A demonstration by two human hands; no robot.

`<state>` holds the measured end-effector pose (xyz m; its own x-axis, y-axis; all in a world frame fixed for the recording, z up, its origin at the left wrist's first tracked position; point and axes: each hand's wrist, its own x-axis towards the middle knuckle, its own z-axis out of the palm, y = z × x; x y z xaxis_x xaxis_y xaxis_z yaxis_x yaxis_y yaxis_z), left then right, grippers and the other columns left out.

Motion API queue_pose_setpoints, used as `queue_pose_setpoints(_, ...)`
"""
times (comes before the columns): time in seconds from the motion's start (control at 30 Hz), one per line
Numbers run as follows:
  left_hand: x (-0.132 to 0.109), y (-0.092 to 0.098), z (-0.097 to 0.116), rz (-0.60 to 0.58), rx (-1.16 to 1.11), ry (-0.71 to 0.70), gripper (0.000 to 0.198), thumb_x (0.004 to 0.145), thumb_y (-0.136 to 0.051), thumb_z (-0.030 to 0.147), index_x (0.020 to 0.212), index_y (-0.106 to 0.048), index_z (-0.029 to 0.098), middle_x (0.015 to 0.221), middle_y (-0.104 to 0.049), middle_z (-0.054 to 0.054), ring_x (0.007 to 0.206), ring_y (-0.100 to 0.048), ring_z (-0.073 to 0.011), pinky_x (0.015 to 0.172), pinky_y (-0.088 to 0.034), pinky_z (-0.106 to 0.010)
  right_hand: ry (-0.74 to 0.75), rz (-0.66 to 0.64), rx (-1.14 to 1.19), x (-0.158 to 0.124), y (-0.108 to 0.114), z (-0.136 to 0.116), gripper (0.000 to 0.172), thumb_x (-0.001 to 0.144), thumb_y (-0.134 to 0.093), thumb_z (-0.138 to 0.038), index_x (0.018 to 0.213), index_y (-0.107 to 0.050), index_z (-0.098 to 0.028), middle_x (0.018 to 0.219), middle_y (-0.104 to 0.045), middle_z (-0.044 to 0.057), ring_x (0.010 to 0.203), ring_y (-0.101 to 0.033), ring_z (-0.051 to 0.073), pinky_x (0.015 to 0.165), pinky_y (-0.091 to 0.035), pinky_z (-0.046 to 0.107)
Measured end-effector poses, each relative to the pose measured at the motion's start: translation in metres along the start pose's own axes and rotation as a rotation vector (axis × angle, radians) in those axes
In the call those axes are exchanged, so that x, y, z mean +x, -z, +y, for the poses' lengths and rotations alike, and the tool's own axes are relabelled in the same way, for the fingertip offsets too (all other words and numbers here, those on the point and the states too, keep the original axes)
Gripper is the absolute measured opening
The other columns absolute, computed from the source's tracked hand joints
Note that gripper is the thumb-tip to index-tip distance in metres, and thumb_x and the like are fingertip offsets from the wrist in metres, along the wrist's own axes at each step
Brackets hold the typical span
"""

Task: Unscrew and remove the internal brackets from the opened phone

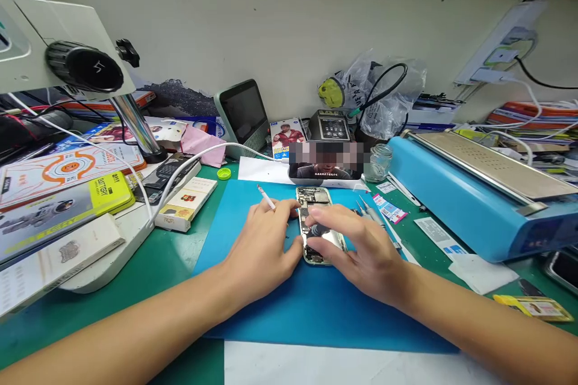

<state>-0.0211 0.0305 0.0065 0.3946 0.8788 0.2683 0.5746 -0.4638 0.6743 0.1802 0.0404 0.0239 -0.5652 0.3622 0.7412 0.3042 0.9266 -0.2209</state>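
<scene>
An opened smartphone (332,238) lies on the blue mat, its circuit board and inner parts bare. Against its left edge rest the index finger and thumb of my left hand (264,246). A white stick that looks like a cigarette (266,197), dark at its tip, is held between fingers of that same hand. My right hand (361,246) hovers over the phone's right side, thumb and index finger apart, partly hiding the inner parts. Its fingertips are over or touching the phone; I cannot tell which. Several thin tools (372,212) lie just behind the right hand.
Beyond the blue mat (325,313), a phone playing video (326,162) leans near a glass jar (380,162). A blue machine with a metal plate (474,192) stands right. At left are a microscope stand (139,126), boxes (185,204) and a white cable (180,171).
</scene>
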Motion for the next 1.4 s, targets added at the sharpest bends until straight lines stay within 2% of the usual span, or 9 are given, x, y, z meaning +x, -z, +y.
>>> queue_pose_setpoints(0.1,-0.0003,0.0003,-0.0001,0.006,0.003,-0.003,0.024,0.097,-0.058,0.019,0.121,-0.058,0.022,0.12,-0.067,-0.009,0.115,-0.054,-0.0336,0.1,-0.042,-0.052,-0.001,0.021,-0.001,0.0021,-0.0032,-0.0013,0.064,0.096,-0.067,-0.006,0.152,-0.047,-0.027,0.116,-0.077,0.007,0.1,-0.078,0.018,0.087,-0.068,0.032)
queue_pose_setpoints(0.37,0.0016,0.0022,0.002,0.004,0.036,-0.005,0.017,0.097,-0.058,0.019,0.113,-0.056,0.022,0.109,-0.068,-0.008,0.108,-0.056,-0.0336,0.093,-0.045,-0.05,-0.046,0.063,0.023,-0.0011,-0.0086,-0.0022,0.061,0.096,-0.061,-0.003,0.151,-0.048,-0.025,0.118,-0.076,0.009,0.108,-0.076,0.019,0.094,-0.067,0.034)
queue_pose_setpoints(0.53,0.0003,0.0029,0.0004,0.005,0.044,-0.024,0.029,0.096,-0.06,0.018,0.124,-0.055,0.021,0.116,-0.069,-0.008,0.11,-0.056,-0.0336,0.097,-0.044,-0.052,-0.138,0.074,0.051,-0.0001,-0.008,0.0035,0.055,0.097,-0.07,-0.013,0.146,-0.051,-0.029,0.117,-0.074,0.007,0.103,-0.076,0.018,0.086,-0.069,0.033)
queue_pose_setpoints(0.63,0.0,0.0036,0.0,0.014,0.049,-0.021,0.033,0.095,-0.061,0.017,0.127,-0.055,0.02,0.115,-0.07,-0.01,0.11,-0.056,-0.0341,0.097,-0.044,-0.052,-0.181,0.082,0.06,0.0003,-0.0068,0.0037,0.053,0.098,-0.066,-0.01,0.145,-0.052,-0.029,0.12,-0.073,0.007,0.104,-0.074,0.018,0.083,-0.069,0.03)
queue_pose_setpoints(0.77,0.0004,0.0037,0.0004,0.013,0.046,-0.022,0.034,0.094,-0.061,0.017,0.127,-0.056,0.019,0.12,-0.07,-0.011,0.114,-0.057,-0.0349,0.1,-0.044,-0.054,-0.182,0.074,0.079,-0.001,-0.0058,0.0034,0.051,0.099,-0.06,-0.008,0.146,-0.052,-0.027,0.122,-0.072,0.008,0.108,-0.074,0.018,0.086,-0.069,0.032)
queue_pose_setpoints(0.97,0.0007,0.0036,0.0005,0.011,0.039,-0.027,0.033,0.095,-0.06,0.017,0.128,-0.056,0.019,0.123,-0.07,-0.011,0.117,-0.057,-0.0343,0.102,-0.043,-0.054,-0.182,0.071,0.096,-0.0013,-0.005,0.0045,0.054,0.096,-0.07,-0.012,0.144,-0.052,-0.03,0.125,-0.072,0.007,0.105,-0.075,0.018,0.087,-0.069,0.034)
queue_pose_setpoints(1.17,0.0002,0.0045,0.0018,0.01,0.037,-0.024,0.031,0.096,-0.06,0.018,0.127,-0.056,0.02,0.117,-0.07,-0.009,0.111,-0.057,-0.0341,0.097,-0.045,-0.052,-0.144,0.045,0.064,0.0024,-0.0013,0.0007,0.052,0.097,-0.063,-0.008,0.145,-0.054,-0.026,0.13,-0.072,0.009,0.117,-0.073,0.021,0.1,-0.065,0.04)
queue_pose_setpoints(1.3,-0.0008,0.0038,0.0016,0.013,0.028,-0.02,0.029,0.097,-0.059,0.018,0.126,-0.056,0.021,0.12,-0.069,-0.009,0.112,-0.056,-0.0341,0.096,-0.045,-0.052,-0.14,0.046,0.046,0.0025,-0.0029,0.0014,0.056,0.096,-0.072,-0.015,0.146,-0.051,-0.028,0.129,-0.073,0.009,0.118,-0.072,0.023,0.099,-0.066,0.042)
queue_pose_setpoints(1.4,-0.0009,0.0032,0.0013,0.013,0.018,-0.018,0.028,0.097,-0.059,0.019,0.125,-0.055,0.022,0.12,-0.069,-0.008,0.112,-0.056,-0.0336,0.096,-0.044,-0.052,-0.151,0.043,0.034,0.0033,-0.0032,-0.0001,0.053,0.099,-0.062,-0.009,0.148,-0.05,-0.027,0.124,-0.073,0.009,0.113,-0.072,0.021,0.097,-0.066,0.04)
